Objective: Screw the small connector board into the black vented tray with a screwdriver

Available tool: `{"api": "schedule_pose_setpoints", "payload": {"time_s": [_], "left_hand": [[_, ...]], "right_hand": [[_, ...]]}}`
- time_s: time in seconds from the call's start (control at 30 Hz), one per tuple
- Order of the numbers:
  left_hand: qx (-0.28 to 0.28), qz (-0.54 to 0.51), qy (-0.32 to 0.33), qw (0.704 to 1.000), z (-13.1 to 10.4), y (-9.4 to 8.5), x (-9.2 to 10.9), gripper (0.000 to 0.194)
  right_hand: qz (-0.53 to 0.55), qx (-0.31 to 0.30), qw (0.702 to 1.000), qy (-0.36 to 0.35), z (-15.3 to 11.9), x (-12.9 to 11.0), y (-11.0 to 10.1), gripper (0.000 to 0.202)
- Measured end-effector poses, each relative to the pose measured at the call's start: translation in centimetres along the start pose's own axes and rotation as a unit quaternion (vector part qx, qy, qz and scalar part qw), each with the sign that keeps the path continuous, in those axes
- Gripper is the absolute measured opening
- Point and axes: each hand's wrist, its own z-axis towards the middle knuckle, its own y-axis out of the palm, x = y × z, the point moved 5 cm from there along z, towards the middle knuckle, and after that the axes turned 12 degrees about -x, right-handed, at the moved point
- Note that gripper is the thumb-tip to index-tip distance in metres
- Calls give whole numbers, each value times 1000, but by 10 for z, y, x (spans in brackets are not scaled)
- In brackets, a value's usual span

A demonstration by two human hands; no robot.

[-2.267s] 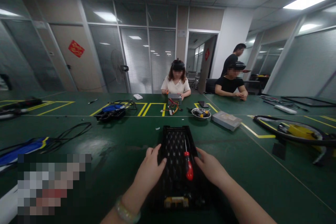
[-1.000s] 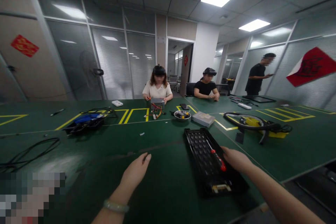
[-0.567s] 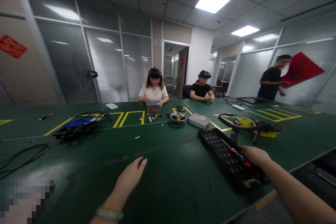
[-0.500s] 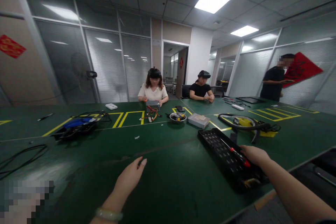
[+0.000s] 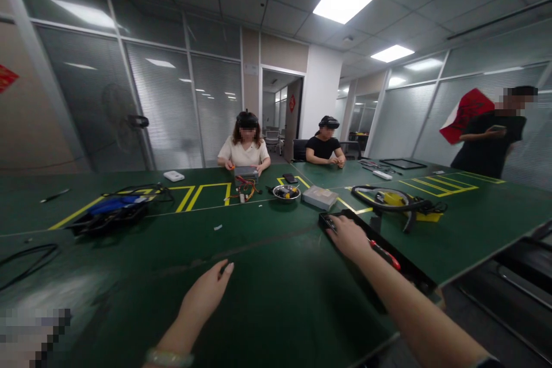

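My right hand (image 5: 350, 237) reaches over the far end of a long black tray (image 5: 420, 282) with slots. Its fingers are stretched down toward the slots, with no held object visible. Beneath the wrist and beside the tray's right wall lies a screwdriver (image 5: 385, 254) with a red and black handle. The forearm covers much of the tray's near part. My left hand (image 5: 206, 293) hovers over the bare green tabletop, loosely bent, thumb and forefinger slightly apart and holding nothing.
Beyond the tray are a grey metal box (image 5: 319, 198), a steel bowl (image 5: 286, 194) of small parts and a coiled black hose (image 5: 383, 198). Blue-and-black gear (image 5: 112, 210) sits left. Two people sit opposite, one handling a metal box (image 5: 246, 173) with wires; another person (image 5: 491, 135) stands right.
My right hand has moved from the tray's right side near the screwdriver to its far left end. My left hand stays much the same. The standing person has shifted right.
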Motion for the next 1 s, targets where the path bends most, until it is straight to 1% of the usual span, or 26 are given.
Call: {"api": "schedule_pose_setpoints", "payload": {"time_s": [0.1,0.17,0.23,0.27,0.33,0.37,0.43,0.5,0.67,0.87,1.0], "left_hand": [[-19,-12,2,1000,0,2,1,66],[-28,-16,34,999,1,4,6,65],[-26,-18,101,994,2,6,15,60],[-24,-19,137,990,1,7,21,56],[-23,-16,200,979,-3,10,30,46],[-24,-13,225,974,-5,11,35,42],[-33,-3,258,966,-11,14,41,36],[-46,8,276,960,-14,16,45,33],[-61,29,280,957,-17,17,48,31],[-64,46,285,955,-21,14,52,29],[-58,38,292,954,-22,13,53,29]], "right_hand": [[73,-22,991,-110,-5,-82,32,50],[128,-50,975,-174,-10,-129,56,52],[186,-76,953,-225,-15,-166,77,54],[212,-85,941,-249,-18,-180,84,55],[251,-104,915,-298,-25,-199,96,54],[263,-115,902,-322,-29,-204,100,51],[276,-138,884,-352,-37,-206,105,44],[283,-156,876,-360,-42,-202,108,44],[310,-168,863,-362,-42,-194,110,41],[367,-205,831,-365,-36,-196,121,38],[411,-230,804,-363,-33,-195,127,38]]}}
